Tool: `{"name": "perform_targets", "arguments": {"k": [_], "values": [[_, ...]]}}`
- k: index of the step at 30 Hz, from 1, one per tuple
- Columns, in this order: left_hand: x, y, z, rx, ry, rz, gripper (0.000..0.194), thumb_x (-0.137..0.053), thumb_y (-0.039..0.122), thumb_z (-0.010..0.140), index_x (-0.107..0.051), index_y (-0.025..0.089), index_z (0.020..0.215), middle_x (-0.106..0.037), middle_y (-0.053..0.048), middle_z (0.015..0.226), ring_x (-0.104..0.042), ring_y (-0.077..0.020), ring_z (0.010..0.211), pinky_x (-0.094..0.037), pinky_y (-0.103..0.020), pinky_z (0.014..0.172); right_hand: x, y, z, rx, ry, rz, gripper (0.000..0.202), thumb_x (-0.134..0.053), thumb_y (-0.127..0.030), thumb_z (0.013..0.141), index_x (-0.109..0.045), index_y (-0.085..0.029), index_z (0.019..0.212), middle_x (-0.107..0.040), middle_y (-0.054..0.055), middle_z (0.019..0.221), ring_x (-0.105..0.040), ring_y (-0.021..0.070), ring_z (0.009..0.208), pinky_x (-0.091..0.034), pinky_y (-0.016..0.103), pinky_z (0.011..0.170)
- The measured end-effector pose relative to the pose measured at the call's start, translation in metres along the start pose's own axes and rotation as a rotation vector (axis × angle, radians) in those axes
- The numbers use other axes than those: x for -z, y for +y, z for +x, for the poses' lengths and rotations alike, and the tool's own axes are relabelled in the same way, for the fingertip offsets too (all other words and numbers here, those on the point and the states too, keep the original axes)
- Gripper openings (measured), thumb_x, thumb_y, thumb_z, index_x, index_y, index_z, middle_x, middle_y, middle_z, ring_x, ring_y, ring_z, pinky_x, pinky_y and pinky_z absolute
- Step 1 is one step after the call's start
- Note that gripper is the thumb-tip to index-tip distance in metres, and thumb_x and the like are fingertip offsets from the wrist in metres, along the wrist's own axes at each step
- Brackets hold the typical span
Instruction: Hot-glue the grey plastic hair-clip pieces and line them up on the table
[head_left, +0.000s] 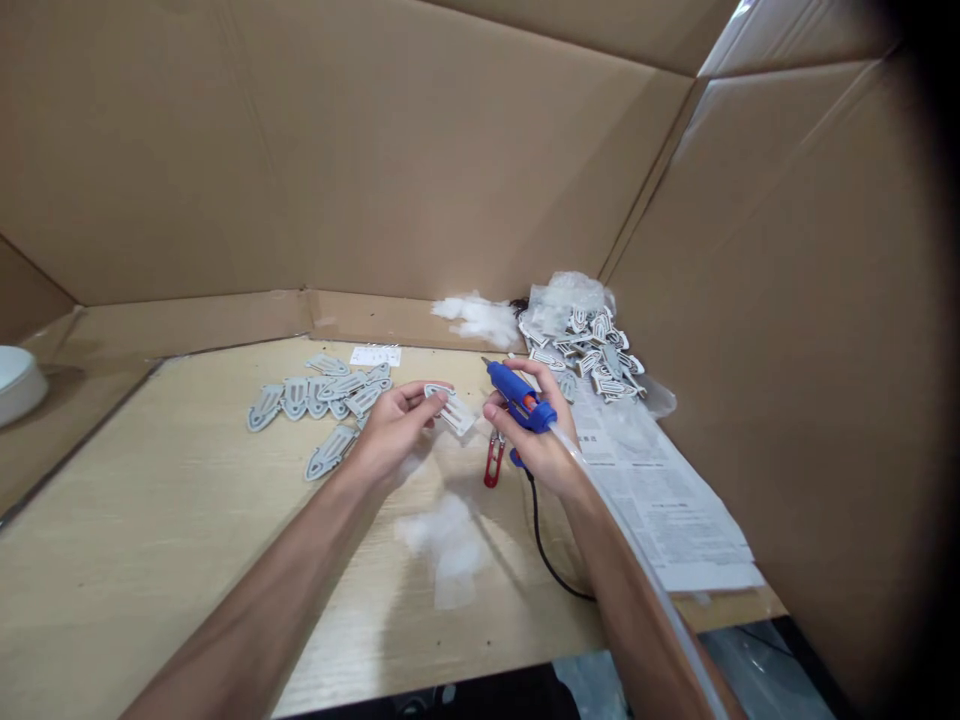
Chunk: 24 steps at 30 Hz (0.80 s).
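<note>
"How do the hands stand?"
"The left hand (pixel 394 432) has a pinching grip on a flat pale-grey slotted tag (pixel 454 412), over the tabletop's middle; the right hand's (pixel 546 466) grip wraps a blue plastic glue gun (pixel 517 394), its nozzle near the tag."
"Room?"
"Open pale wooden tabletop (pixel 217 560) spreads left of the left forearm; brown cardboard walls (pixel 465 150) bound back and right."
"Unclear?"
"Fingers cover the tag's upper end; the black cord (pixel 541 545) slips behind the right forearm; the left edge crops a round white container (pixel 19 388)."
</note>
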<state>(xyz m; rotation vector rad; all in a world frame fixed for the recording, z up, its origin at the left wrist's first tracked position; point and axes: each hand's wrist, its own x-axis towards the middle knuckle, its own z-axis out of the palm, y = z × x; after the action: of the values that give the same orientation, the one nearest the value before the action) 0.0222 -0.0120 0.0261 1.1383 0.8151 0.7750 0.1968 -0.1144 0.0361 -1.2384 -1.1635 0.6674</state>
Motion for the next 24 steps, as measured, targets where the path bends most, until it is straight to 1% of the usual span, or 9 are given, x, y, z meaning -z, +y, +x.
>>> {"name": "perform_targets", "arguments": {"k": [2,6,8,11,14,16,18,21,24], "values": [[-0.006,0.002,-0.005,0.076,-0.043,-0.115,0.041,-0.080,0.041,0.080,-0.072,0.011,0.106,-0.072,-0.006,0.092,-0.064,-0.0076,0.074,-0.056,-0.020,0.071,-0.002,-0.002,-0.004,0.038,-0.034,-0.012,0.060,-0.083,-0.036,0.088,-0.051,-0.027,0.138,-0.073,0.003,0.097,-0.069,0.0170,0.080,-0.056,0.030,0.070],[-0.014,0.006,-0.015,0.204,-0.166,-0.272,0.023,-0.068,0.035,0.090,-0.057,0.018,0.101,-0.066,-0.001,0.088,-0.070,-0.0130,0.076,-0.068,-0.040,0.076,-0.003,-0.005,-0.010,0.024,-0.138,0.020,0.059,-0.083,-0.034,0.090,-0.050,-0.027,0.140,-0.074,0.005,0.098,-0.072,0.0179,0.084,-0.058,0.028,0.070],[-0.016,0.008,-0.019,0.233,-0.214,-0.256,0.023,-0.064,0.037,0.093,-0.055,0.021,0.107,-0.067,-0.002,0.089,-0.071,-0.0142,0.074,-0.067,-0.037,0.068,-0.002,-0.007,-0.011,0.006,-0.197,0.028,0.058,-0.080,-0.034,0.093,-0.048,-0.027,0.141,-0.074,0.004,0.099,-0.073,0.0166,0.080,-0.059,0.027,0.069],[-0.017,0.009,-0.021,0.248,-0.207,-0.167,0.028,-0.058,0.033,0.094,-0.053,0.025,0.122,-0.066,-0.002,0.080,-0.068,-0.0130,0.063,-0.052,-0.020,0.054,-0.001,-0.011,-0.011,0.002,-0.245,-0.015,0.056,-0.078,-0.031,0.093,-0.049,-0.027,0.140,-0.073,0.003,0.097,-0.071,0.0148,0.076,-0.058,0.026,0.068],[-0.016,0.009,-0.022,0.255,-0.157,-0.095,0.043,-0.055,0.019,0.089,-0.050,0.026,0.130,-0.060,0.002,0.069,-0.058,-0.0070,0.053,-0.039,-0.014,0.051,-0.001,-0.011,-0.011,0.019,-0.222,-0.126,0.055,-0.078,-0.027,0.091,-0.052,-0.027,0.140,-0.072,0.002,0.094,-0.070,0.0152,0.078,-0.056,0.025,0.068],[-0.014,0.008,-0.022,0.244,-0.169,-0.034,0.045,-0.054,0.016,0.087,-0.051,0.025,0.131,-0.060,0.003,0.067,-0.054,-0.0051,0.051,-0.036,-0.013,0.051,-0.001,-0.009,-0.011,0.027,-0.213,-0.196,0.055,-0.076,-0.026,0.092,-0.053,-0.029,0.141,-0.071,0.001,0.092,-0.068,0.0146,0.076,-0.055,0.025,0.067],[-0.013,0.007,-0.022,0.212,-0.210,0.000,0.041,-0.054,0.020,0.090,-0.052,0.023,0.130,-0.065,0.000,0.072,-0.058,-0.0062,0.053,-0.039,-0.014,0.053,-0.001,-0.006,-0.011,0.038,-0.207,-0.223,0.054,-0.075,-0.026,0.092,-0.052,-0.030,0.142,-0.070,0.000,0.092,-0.068,0.0143,0.075,-0.055,0.025,0.067],[-0.013,0.009,-0.023,0.178,-0.259,-0.005,0.041,-0.055,0.024,0.093,-0.050,0.023,0.134,-0.071,-0.003,0.084,-0.070,-0.0099,0.063,-0.051,-0.019,0.065,-0.002,-0.003,-0.011,0.032,-0.197,-0.196,0.055,-0.074,-0.027,0.092,-0.051,-0.030,0.142,-0.071,0.001,0.093,-0.068,0.0147,0.075,-0.056,0.025,0.066],[-0.015,0.012,-0.025,0.185,-0.277,0.001,0.045,-0.055,0.018,0.092,-0.048,0.023,0.137,-0.074,-0.004,0.096,-0.076,-0.0117,0.070,-0.058,-0.023,0.076,-0.002,-0.002,-0.010,-0.021,-0.187,-0.187,0.054,-0.075,-0.028,0.091,-0.051,-0.030,0.140,-0.070,0.000,0.092,-0.066,0.0141,0.071,-0.057,0.025,0.064]]}}
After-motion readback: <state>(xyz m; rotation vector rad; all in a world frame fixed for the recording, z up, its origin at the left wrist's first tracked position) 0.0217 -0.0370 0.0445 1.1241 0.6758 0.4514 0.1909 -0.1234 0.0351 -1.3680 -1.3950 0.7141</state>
